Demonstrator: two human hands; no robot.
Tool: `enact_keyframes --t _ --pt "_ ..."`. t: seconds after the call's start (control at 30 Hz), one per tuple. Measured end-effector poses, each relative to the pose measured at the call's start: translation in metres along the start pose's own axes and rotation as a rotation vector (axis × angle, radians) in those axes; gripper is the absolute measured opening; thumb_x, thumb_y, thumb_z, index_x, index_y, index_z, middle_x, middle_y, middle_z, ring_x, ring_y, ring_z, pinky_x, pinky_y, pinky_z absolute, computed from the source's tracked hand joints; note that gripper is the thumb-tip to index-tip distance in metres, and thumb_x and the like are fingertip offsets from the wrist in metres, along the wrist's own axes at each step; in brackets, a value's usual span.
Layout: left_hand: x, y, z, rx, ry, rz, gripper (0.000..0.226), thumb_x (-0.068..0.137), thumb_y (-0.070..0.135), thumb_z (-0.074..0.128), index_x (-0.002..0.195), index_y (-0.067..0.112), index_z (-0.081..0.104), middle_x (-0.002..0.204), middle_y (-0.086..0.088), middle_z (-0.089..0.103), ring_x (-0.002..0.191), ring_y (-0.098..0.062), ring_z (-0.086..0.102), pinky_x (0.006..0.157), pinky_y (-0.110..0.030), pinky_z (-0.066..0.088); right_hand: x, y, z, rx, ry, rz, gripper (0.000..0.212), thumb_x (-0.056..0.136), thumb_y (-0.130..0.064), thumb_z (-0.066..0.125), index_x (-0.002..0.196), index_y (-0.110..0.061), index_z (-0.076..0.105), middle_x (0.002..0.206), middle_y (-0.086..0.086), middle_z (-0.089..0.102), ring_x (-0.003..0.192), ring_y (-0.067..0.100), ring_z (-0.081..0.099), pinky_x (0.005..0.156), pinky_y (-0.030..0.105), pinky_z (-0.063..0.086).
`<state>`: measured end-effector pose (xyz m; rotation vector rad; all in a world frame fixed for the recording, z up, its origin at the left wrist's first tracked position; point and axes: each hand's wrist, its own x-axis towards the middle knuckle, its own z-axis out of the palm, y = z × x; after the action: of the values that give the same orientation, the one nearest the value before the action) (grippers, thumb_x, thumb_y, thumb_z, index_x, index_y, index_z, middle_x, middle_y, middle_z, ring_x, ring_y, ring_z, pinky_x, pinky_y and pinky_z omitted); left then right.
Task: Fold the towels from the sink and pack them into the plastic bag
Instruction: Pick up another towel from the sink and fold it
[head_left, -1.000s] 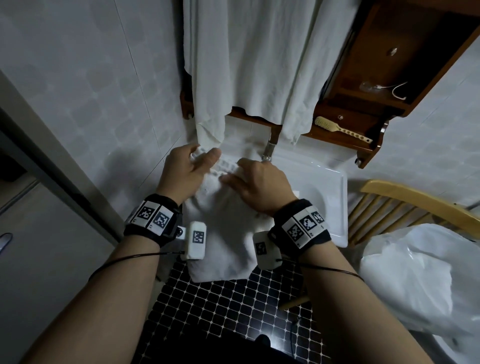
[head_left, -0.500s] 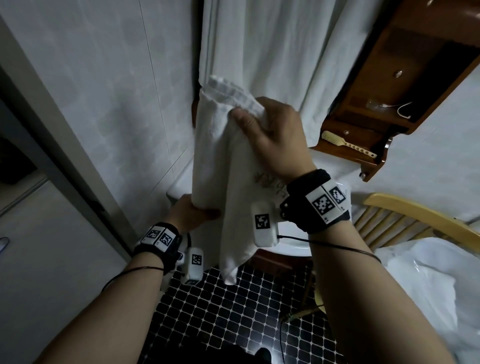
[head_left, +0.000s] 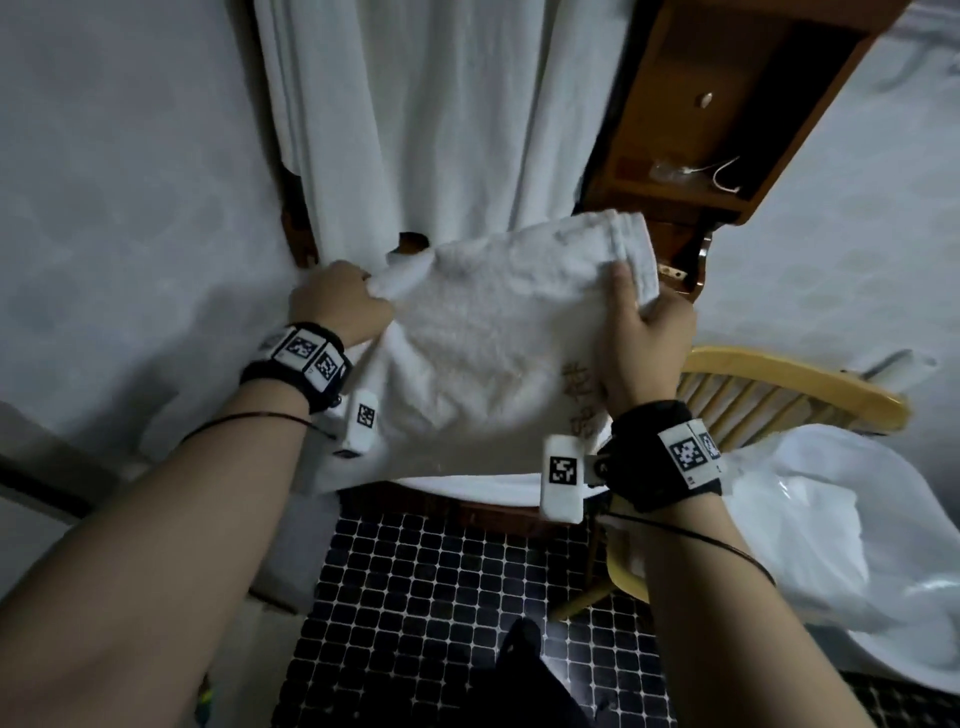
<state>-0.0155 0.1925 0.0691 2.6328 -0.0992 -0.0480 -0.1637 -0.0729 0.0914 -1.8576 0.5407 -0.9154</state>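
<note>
Towel (head_left: 493, 353) now spread sideways; left hand (head_left: 337, 306) grips one end, right hand (head_left: 644, 353) seemingly pinches the other.

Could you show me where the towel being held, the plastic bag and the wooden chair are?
towel (head_left: 483, 364), head view, middle of the cloth
plastic bag (head_left: 810, 519), head view, crinkled upper side
wooden chair (head_left: 779, 370), head view, curved top rail

Your towel (head_left: 488, 364) is plain white, with tan-gold characters (head_left: 576, 395) stitched near one edge. The plastic bag (head_left: 810, 530) is glossy white. Your wristbands (head_left: 296, 364) are black, carrying white tags printed with black square codes. The floor (head_left: 426, 587) shows small black square tiles with pale grout. The chair (head_left: 789, 374) is yellow wood, the cabinet (head_left: 675, 114) reddish-brown, the hanging cloth (head_left: 441, 119) white.
</note>
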Motion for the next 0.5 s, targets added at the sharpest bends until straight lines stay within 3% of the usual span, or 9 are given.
enact_keyframes --t 0.1,0.2,0.27,0.33,0.43,0.5 --pt "0.040 0.040 0.041 0.173 -0.036 0.078 0.043 0.077 0.028 0.067 0.118 0.018 0.070 0.119 -0.013 0.068 0.111 -0.040 0.063 0.096 -0.045 0.051 0.031 0.058 -0.012 -0.153 -0.018 0.131 0.054 0.104 -0.047 0.060 0.063 -0.017 0.043 0.055 -0.003 0.042 0.050 0.012 0.039 0.049 0.031 0.027" --pt "0.056 0.069 0.103 0.211 -0.075 0.037 0.050 0.084 0.018 0.070 0.132 0.022 0.057 0.140 -0.014 0.050 0.129 -0.042 0.046 0.111 -0.056 0.038 0.058 0.128 -0.020 -0.296 -0.128 0.275 0.046 0.105 -0.052 0.056 0.081 -0.012 0.058 0.066 0.005 0.059 0.064 0.028 0.060 0.060 0.030 0.038" --pt "0.054 0.093 0.152 0.227 -0.234 0.019 0.045 0.090 0.021 0.067 0.133 0.025 0.057 0.144 -0.011 0.046 0.134 -0.040 0.043 0.114 -0.056 0.032 0.078 0.180 -0.025 -0.419 -0.241 0.429 0.049 0.105 -0.054 0.055 0.108 -0.006 0.065 0.097 0.020 0.072 0.096 0.042 0.069 0.078 0.037 0.048" --pt "0.048 0.109 0.201 0.264 -0.446 0.070 0.041 0.094 0.028 0.064 0.135 0.033 0.059 0.148 -0.007 0.044 0.138 -0.036 0.042 0.118 -0.054 0.029 0.091 0.224 -0.032 -0.493 -0.338 0.575 0.053 0.105 -0.050 0.057 0.134 -0.006 0.059 0.121 0.026 0.070 0.115 0.045 0.065 0.091 0.043 0.051" --pt "0.039 0.122 0.263 0.266 -0.762 0.117 0.047 0.095 0.030 0.063 0.140 0.040 0.056 0.154 -0.003 0.045 0.138 -0.030 0.048 0.117 -0.047 0.037 0.104 0.267 -0.046 -0.557 -0.327 0.704 0.043 0.105 -0.039 0.055 0.136 -0.009 0.058 0.128 0.027 0.067 0.119 0.045 0.064 0.095 0.046 0.051" --pt "0.032 0.132 0.292 0.201 -0.861 0.142 0.049 0.095 0.025 0.063 0.142 0.038 0.056 0.156 -0.002 0.046 0.134 -0.025 0.053 0.111 -0.039 0.044 0.113 0.286 -0.057 -0.565 -0.283 0.750 0.042 0.106 -0.040 0.055 0.133 -0.009 0.057 0.130 0.028 0.064 0.122 0.046 0.061 0.097 0.048 0.049"
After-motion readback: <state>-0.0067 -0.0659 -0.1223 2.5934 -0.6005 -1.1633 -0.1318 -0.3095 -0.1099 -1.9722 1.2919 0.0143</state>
